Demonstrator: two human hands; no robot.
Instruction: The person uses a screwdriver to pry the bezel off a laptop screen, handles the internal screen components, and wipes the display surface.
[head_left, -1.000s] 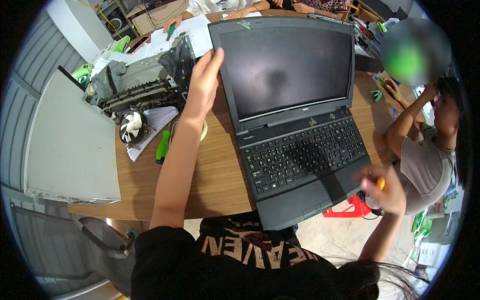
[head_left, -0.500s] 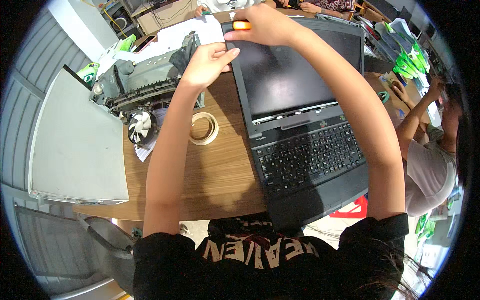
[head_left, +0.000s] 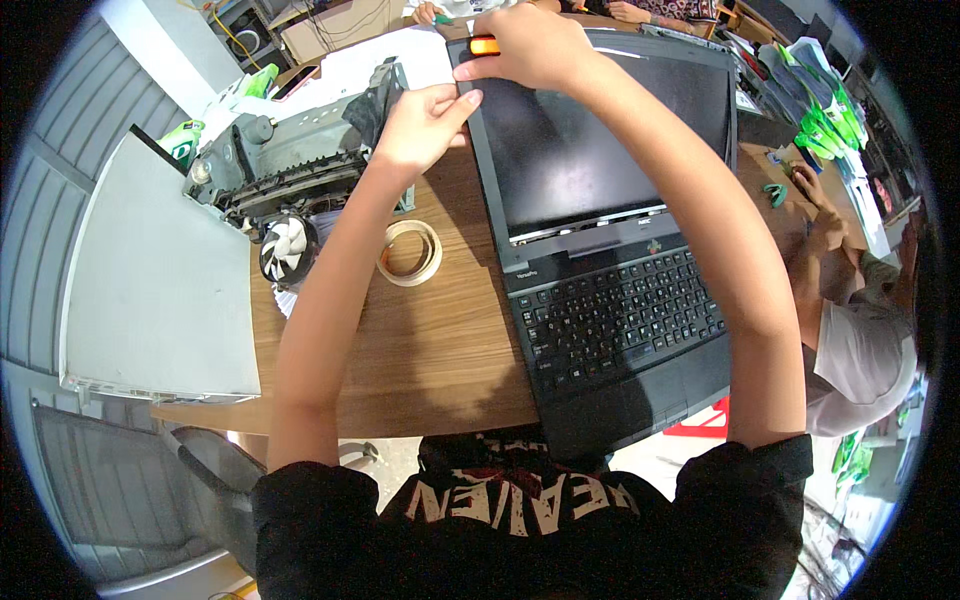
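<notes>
A black laptop (head_left: 620, 310) lies opened nearly flat before me, its dark screen (head_left: 570, 170) away from me. Along the lower screen edge, a metal strip shows where the bezel stands apart. My left hand (head_left: 428, 125) pinches the left edge of the screen frame near its far corner, thumb on top, fingers partly hidden below. My right hand (head_left: 530, 48) is closed round a tool with an orange handle (head_left: 485, 46) at that same corner. The tool's working end is mostly hidden, so I cannot tell its kind.
Left of the laptop are a tape roll (head_left: 410, 253), a white fan (head_left: 287, 248), a stripped grey machine chassis (head_left: 290, 145) and a large pale panel (head_left: 160, 280). Another person (head_left: 860, 350) works at the right, beside green-and-white bags (head_left: 835, 120). More hands show across the table.
Both my hands stay at the screen's far left corner with almost no shift. The view has moved slightly. At the right, the other person's arm and head have shifted.
</notes>
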